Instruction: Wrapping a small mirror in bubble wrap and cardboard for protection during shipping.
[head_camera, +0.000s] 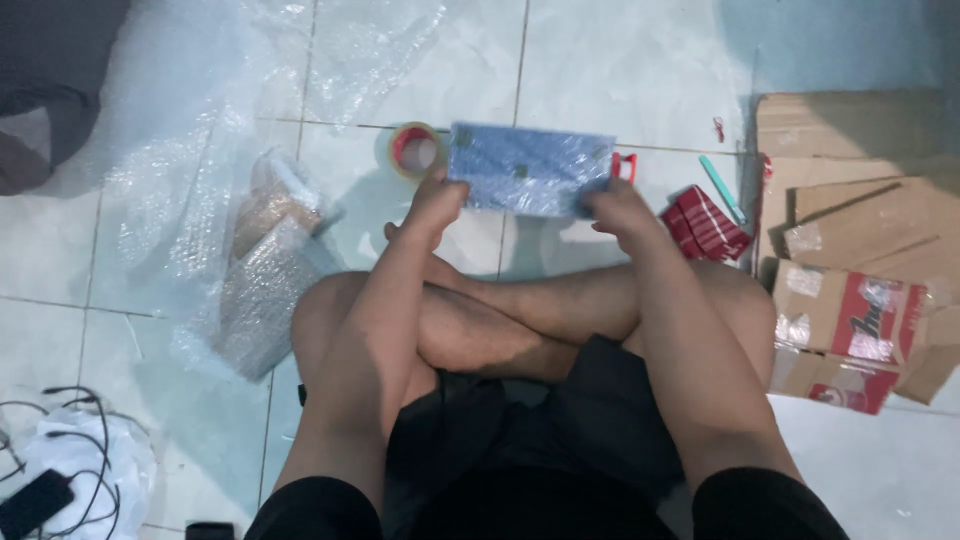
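You are sitting cross-legged on the tiled floor (620, 70) and holding a flat blue packet wrapped in bubble wrap (528, 168) out in front of your knees, up off the floor. Your left hand (436, 200) is gripping the packet's left end, with its fingers closed tight on that edge. Your right hand (618, 208) is gripping the right end, and its fingers are closed on the packet too. A roll of tape with a red core (415, 150) is lying on the floor just behind the packet's left end. A small red tool (624, 164) is peeking out just past the right end. A red box (706, 222) is lying near your right hand, and a thin teal pen-like thing (722, 188) is resting beside it. Cardboard boxes (850, 240) are piling up at your right. Two bubble-wrapped parcels (262, 262) are lying at your left, on a big sheet of bubble wrap (180, 150).
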